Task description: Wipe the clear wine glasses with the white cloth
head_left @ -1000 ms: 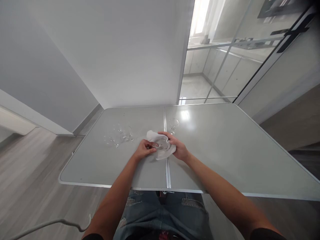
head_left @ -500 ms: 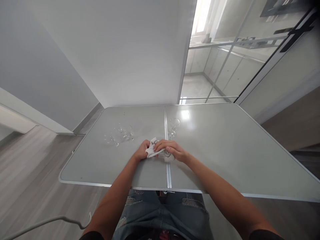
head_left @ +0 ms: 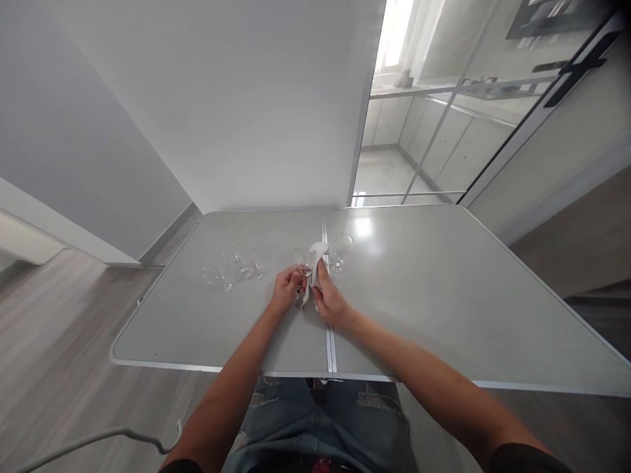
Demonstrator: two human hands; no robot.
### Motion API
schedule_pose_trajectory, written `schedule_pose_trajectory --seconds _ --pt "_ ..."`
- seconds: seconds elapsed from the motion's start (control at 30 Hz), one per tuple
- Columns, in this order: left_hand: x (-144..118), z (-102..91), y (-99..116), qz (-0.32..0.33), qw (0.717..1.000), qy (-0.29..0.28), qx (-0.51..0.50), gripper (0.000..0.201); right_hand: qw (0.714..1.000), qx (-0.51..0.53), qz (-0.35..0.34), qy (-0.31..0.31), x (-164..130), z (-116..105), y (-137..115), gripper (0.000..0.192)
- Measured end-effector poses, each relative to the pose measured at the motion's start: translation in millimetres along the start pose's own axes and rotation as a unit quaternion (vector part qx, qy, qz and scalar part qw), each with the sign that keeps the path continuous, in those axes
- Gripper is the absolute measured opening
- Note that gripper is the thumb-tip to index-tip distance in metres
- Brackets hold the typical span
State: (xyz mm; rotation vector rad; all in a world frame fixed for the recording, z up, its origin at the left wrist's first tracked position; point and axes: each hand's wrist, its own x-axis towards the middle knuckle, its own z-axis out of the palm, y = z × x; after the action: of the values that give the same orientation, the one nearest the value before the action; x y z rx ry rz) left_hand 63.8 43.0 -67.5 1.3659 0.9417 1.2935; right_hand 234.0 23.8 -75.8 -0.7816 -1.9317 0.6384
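White walls and a glass partition stand behind the grey folding table (head_left: 419,295), over whose centre seam the left hand (head_left: 286,289) has its fingers closed round a clear stemmed glass (head_left: 302,257), while the right hand (head_left: 329,301) pinches a white cloth (head_left: 315,253) against it, with a second glass (head_left: 340,252) just beside.

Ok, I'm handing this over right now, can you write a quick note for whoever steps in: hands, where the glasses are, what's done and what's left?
Left hand: holds a clear stemmed glass upright, near the table's centre seam.
Right hand: grips a white cloth, pressed against that glass.
One stemmed glass stands alone just right of the seam.
A cluster of clear glasses sits to the left on the grey table.
Done: judging by its place apart, the glass on the right may be wiped; I cannot confirm it.
Left: finish the glass in hand, then probably the left cluster.
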Motion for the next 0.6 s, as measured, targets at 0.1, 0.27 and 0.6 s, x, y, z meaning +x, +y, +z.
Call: schedule_pose_trajectory --seconds 0.1,0.27,0.6 --pt "-1 0.4 -5 0.004 0.999 0.007 0.036 0.055 0.982 -0.132 -0.136 -0.023 5 -9 -1 0.076" --pt "-3 -13.6 -10 0.079 0.976 0.029 0.199 0.027 0.93 -0.256 -0.225 -0.136 13 -25 -7 0.069" --pt "-13 -24.9 6 0.17 0.871 -0.168 0.429 0.025 0.958 -0.206 -0.147 -0.137 19 -48 0 0.038"
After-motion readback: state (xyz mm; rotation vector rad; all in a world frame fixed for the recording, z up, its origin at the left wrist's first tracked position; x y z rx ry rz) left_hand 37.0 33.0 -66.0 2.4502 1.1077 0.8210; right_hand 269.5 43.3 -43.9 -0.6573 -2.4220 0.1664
